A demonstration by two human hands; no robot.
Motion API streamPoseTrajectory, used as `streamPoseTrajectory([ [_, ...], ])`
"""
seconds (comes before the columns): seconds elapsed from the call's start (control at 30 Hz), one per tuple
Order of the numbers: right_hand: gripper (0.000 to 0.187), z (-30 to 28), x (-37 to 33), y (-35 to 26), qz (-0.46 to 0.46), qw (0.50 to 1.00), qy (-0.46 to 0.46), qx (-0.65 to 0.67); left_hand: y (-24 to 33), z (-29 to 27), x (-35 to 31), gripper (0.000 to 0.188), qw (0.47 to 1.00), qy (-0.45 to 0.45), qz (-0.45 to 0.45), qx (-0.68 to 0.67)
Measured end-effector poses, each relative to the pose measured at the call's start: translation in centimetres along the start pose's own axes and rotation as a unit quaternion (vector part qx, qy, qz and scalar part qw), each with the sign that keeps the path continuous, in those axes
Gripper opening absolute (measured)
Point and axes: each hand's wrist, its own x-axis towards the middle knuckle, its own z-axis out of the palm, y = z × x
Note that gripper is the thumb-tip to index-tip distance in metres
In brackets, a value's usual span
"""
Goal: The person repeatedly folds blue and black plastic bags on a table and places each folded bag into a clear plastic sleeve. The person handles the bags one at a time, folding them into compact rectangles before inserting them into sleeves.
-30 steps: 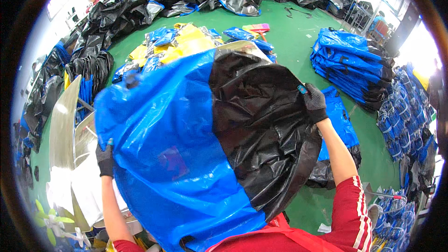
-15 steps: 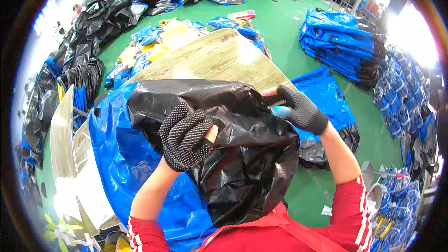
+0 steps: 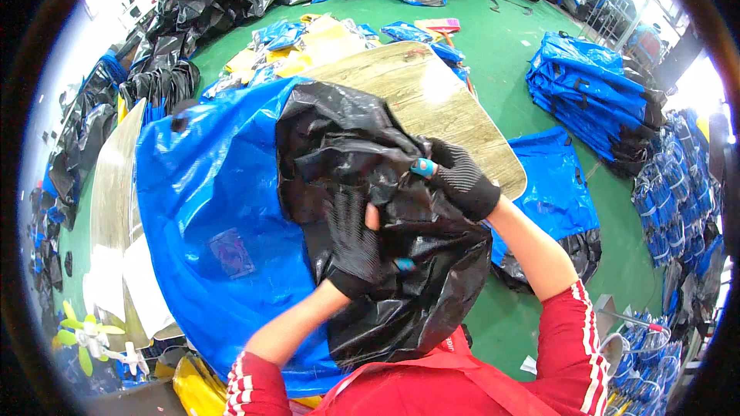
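Observation:
A large blue-and-black tarpaulin (image 3: 216,185) is spread in front of me over a wood-patterned tabletop (image 3: 432,77). Its blue part lies smooth on the left, with a faint square mark; the black part on the right is crumpled. My left hand (image 3: 354,243), in a black dotted glove, rests on the black part with fingers stretched out, slightly blurred. My right hand (image 3: 461,179), also gloved, pinches the black part at its right side. Blue wrapping covers the right thumb. A small blue patch shows beside my left hand.
Another blue-and-black tarpaulin (image 3: 551,177) lies on the green floor at right, with a folded stack (image 3: 586,85) beyond it. Bundled blue pieces (image 3: 667,192) stand far right. Blue and yellow packs (image 3: 308,42) lie behind the tabletop. A small green-bladed fan (image 3: 89,335) is at lower left.
The tarpaulin has been spread out further, showing more blue at left. My left hand has gone from curled to stretched out, moving right. My right hand has shifted slightly left.

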Motion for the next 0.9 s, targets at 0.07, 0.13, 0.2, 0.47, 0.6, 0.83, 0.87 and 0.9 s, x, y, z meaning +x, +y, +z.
streamPoseTrajectory([
  [0.07,0.035,-1.1,2.0,1.1,0.044,0.989,0.035,-0.139,2.3,2.4,-2.0,0.108,0.994,-0.032,-0.002,-0.107],
  [0.13,0.032,-3.0,5.5,2.3,-0.080,0.966,0.160,-0.187,5.3,5.3,-4.7,0.090,0.972,-0.169,0.053,-0.155],
  [0.2,0.028,-7.2,8.8,2.0,-0.043,0.807,0.295,-0.510,8.2,8.4,-7.7,0.069,0.912,-0.289,0.108,-0.269],
  [0.47,0.068,-4.3,16.7,4.3,0.171,0.746,-0.070,-0.640,10.8,10.9,-10.2,0.054,0.929,-0.200,0.165,-0.263],
  [0.6,0.039,2.8,19.5,4.6,-0.094,0.772,0.058,-0.626,13.3,11.3,-8.3,0.048,0.892,-0.188,0.276,-0.303],
  [0.83,0.048,7.8,22.5,1.7,-0.140,0.783,0.051,-0.605,8.3,10.8,-0.1,0.041,0.858,-0.441,0.114,-0.236],
  [0.87,0.058,6.7,21.3,1.2,-0.069,0.764,0.082,-0.636,5.9,8.2,0.3,0.039,0.867,-0.442,0.015,-0.229],
  [0.9,0.061,4.7,18.7,0.8,-0.104,0.775,0.106,-0.615,1.5,4.5,-0.1,0.035,0.936,-0.188,0.030,-0.297],
])
